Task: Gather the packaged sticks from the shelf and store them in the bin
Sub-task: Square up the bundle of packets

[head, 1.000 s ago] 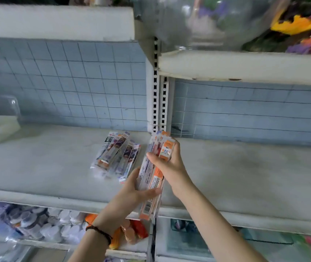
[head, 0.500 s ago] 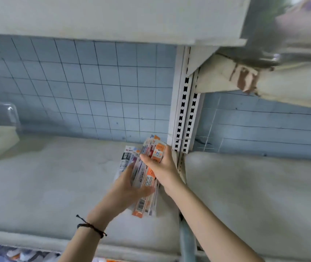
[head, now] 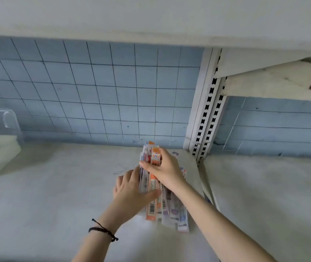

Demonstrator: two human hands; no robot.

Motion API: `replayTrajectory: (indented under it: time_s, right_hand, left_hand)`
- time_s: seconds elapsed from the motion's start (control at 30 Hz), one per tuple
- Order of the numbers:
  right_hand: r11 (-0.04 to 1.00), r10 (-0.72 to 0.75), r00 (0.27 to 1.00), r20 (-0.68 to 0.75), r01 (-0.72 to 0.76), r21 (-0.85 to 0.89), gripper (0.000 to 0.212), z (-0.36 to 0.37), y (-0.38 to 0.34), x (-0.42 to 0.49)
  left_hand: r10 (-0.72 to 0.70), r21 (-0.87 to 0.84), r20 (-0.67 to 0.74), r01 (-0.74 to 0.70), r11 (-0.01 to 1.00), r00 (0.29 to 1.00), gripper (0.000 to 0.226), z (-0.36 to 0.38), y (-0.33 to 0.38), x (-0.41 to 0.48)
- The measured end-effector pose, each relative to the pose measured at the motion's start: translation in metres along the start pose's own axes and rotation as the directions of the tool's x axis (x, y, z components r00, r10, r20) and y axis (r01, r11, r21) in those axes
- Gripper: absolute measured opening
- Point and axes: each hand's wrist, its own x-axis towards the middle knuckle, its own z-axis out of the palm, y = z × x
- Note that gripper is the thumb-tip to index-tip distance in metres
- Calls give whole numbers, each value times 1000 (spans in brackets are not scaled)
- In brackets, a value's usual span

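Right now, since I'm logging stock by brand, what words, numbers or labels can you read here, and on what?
No text can be read with certainty.
Packaged sticks: printed labels, an orange-and-white tag near the top and a barcode near the bottom, all too blurred to read.
Shelf and tiled wall: no writing visible.

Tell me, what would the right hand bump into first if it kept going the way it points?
Probably the blue tiled wall behind the shelf. The right hand, gripping the packaged sticks, points up and left, and only bare shelf shows before the wall, though depth is unclear.
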Motion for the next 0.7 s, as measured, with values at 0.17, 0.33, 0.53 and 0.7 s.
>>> replayTrajectory:
  time_s: [0.17,0.33,0.53,0.7]
  right_hand:
    - [999,-25,998,-59,22,-48,27,6,-8,-11]
    - [991,-72,955,-287,37,-126,28,5,-14,-14]
    - [936,108,931,-347,-213,-280,36,-41,15,-20]
    - [867,364,917,-166,-398,-299,64,-49,32,-29]
  left_hand:
    - [-11,-121,30,14,993,999,101,3,-12,-3]
    - [8,-237,72,9,972,997,102,2,-21,4]
    - [34,-258,79,-13,966,996,88,0,-19,10]
    - [46,-270,114,-14,963,992,87,6,-15,15]
